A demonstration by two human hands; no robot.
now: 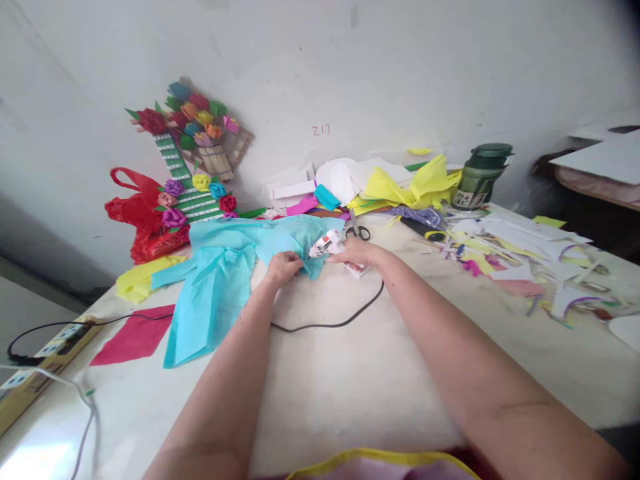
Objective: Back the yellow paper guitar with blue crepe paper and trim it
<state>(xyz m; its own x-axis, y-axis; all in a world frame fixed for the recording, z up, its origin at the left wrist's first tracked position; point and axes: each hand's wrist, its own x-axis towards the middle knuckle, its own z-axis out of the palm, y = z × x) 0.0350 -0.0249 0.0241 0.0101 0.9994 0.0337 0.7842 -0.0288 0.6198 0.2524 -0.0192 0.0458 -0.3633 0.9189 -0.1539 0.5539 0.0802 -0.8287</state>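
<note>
My right hand (pixel 359 253) is closed round a white, patterned glue gun (pixel 326 245), whose nozzle points left. Its black cord (pixel 330 325) curves over the tabletop below. Just left of the nozzle, my left hand (pixel 284 268) pinches the near edge of a light-blue crepe paper (pixel 285 235); its fingertips are partly hidden. More of this blue paper spreads leftward in folded and crumpled sheets (pixel 215 293). A small pinkish-white object (pixel 356 269) lies under my right hand, mostly covered. Black-handled scissors (pixel 359 233) rest right behind that hand.
Paper flowers on a green-and-white striped stand (pixel 200 203) lean at the wall, beside a red plastic bag (pixel 145 227). A green bottle (pixel 481 177), a yellow-black cutter (pixel 425 230) and paper scraps (pixel 520 267) occupy the right. A power strip (pixel 65 340) lines the left edge.
</note>
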